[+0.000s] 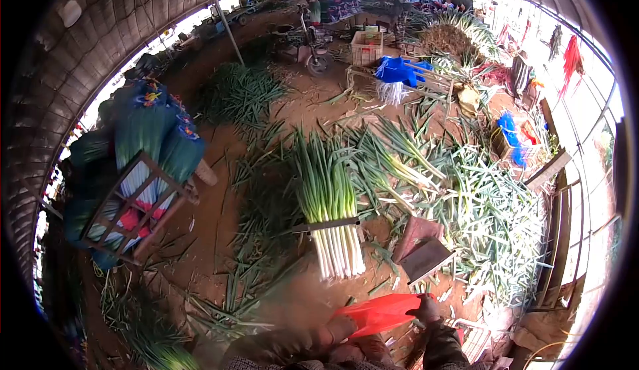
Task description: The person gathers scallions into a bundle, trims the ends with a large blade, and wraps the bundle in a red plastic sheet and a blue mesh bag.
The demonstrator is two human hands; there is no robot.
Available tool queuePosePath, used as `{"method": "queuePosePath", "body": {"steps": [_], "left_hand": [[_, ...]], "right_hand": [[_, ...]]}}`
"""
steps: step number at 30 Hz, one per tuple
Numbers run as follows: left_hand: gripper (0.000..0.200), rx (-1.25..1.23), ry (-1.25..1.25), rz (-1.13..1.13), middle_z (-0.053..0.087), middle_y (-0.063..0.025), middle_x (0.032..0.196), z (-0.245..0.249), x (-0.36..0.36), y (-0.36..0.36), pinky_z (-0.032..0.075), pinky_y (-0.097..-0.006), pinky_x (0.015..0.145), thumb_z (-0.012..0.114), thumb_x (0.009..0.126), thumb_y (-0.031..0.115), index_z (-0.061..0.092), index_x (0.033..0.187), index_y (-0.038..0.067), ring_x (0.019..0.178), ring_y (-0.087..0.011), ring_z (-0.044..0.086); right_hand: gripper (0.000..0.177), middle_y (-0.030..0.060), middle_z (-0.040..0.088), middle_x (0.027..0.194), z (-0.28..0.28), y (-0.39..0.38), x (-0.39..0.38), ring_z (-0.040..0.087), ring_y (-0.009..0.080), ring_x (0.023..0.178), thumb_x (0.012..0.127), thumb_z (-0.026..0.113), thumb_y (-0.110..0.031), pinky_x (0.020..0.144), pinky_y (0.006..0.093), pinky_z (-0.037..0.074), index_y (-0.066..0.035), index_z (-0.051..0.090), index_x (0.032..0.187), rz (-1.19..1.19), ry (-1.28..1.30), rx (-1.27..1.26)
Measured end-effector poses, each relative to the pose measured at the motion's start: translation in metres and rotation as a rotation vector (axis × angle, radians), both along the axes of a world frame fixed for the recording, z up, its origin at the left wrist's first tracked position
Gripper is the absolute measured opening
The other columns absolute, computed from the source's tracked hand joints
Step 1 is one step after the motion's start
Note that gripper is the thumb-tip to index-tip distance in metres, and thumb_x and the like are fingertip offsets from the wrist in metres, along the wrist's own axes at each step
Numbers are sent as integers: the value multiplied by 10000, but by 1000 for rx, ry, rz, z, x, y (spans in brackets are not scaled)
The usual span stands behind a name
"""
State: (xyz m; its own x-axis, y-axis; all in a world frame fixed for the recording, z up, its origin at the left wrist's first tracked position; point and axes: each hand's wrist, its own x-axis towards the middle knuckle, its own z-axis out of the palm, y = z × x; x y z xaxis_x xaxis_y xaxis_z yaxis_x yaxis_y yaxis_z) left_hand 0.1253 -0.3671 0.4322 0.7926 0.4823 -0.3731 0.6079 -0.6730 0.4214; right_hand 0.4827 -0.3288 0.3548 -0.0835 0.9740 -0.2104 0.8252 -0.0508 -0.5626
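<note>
A red plastic bag (381,311) is stretched between my two hands at the bottom of the view. My right hand (426,310), in a dark glove, grips its right end with closed fingers. At the other end, my left hand (338,330) is closed on the bag, its fingers partly hidden. Just beyond lies a bundle of green onions (327,203), white ends toward me, across a dark metal bar (326,225). Right of the bundle, a brown folded board or seat (421,249) rests among leaves.
Loose leaves and trimmings (496,217) cover the ground at right. A loaded cart (143,203) with wrapped bundles stands at left. Farther back are a motor tricycle (316,53), a plastic crate (367,48), blue bags (401,71) and several people. A crate (509,149) sits near the right wall.
</note>
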Motion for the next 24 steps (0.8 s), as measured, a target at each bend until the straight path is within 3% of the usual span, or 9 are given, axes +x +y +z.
{"method": "queuePosePath", "body": {"steps": [1,5,7,10,14,16,19,22,24], "left_hand": [[369,-36,17,-6,673,-133,953,12,4,10,502,-411,840,671,749,398,685,899,61,923,-314,652],[383,-114,-263,414,638,-131,1035,-59,-23,-3,512,-430,840,675,758,379,662,979,67,966,-307,644],[408,-11,-246,380,625,-125,1086,-82,-46,-2,514,-444,850,672,775,376,642,1044,71,999,-307,638],[444,-120,57,462,613,-132,1159,-75,-76,23,510,-454,875,681,789,360,614,1135,90,1049,-326,622],[513,-210,311,551,602,-144,1235,-25,-94,92,506,-460,905,703,789,336,587,1234,109,1104,-347,604],[552,-209,372,558,603,-153,1241,-9,-98,122,504,-454,915,729,763,321,590,1253,108,1115,-352,600],[562,-189,331,402,631,-153,1204,-41,-106,164,501,-448,927,755,728,302,610,1237,109,1120,-349,603],[520,-278,316,463,651,-156,1179,-33,-88,191,498,-444,935,754,723,269,635,1201,103,1111,-353,611],[517,-278,21,375,661,-166,1166,-110,-103,195,499,-452,929,747,729,266,636,1202,88,1088,-362,623]], "right_hand": [[801,178,640,1046,-11,5,1,601,373,997,488,928,-404,843,463,501,-60,591,1128,7,-11,6],[669,181,665,1029,-28,24,-15,628,373,992,564,907,-340,843,456,510,-62,631,1107,92,-53,-82],[612,179,675,1022,-29,34,-28,633,364,997,600,884,-344,847,459,508,-72,649,1095,124,-106,-96],[531,171,683,1031,19,48,-52,637,356,1005,648,847,-353,860,458,504,-93,672,1077,271,-188,-74],[558,141,677,1034,18,32,-58,629,330,1033,701,807,-322,864,440,505,-89,608,1167,572,115,-138],[545,124,640,1141,29,14,-68,620,331,1049,712,780,-277,878,427,510,-88,583,1183,669,210,6],[527,112,626,1179,48,-3,-83,607,327,1076,708,782,-257,893,429,506,-94,590,1171,668,310,-18],[520,125,624,1189,54,-37,-91,597,334,1098,718,782,-248,916,433,496,-85,595,1175,533,333,-87],[516,150,628,1188,65,-48,-96,588,350,1119,734,775,-235,943,435,484,-66,598,1188,437,317,-134]]}}
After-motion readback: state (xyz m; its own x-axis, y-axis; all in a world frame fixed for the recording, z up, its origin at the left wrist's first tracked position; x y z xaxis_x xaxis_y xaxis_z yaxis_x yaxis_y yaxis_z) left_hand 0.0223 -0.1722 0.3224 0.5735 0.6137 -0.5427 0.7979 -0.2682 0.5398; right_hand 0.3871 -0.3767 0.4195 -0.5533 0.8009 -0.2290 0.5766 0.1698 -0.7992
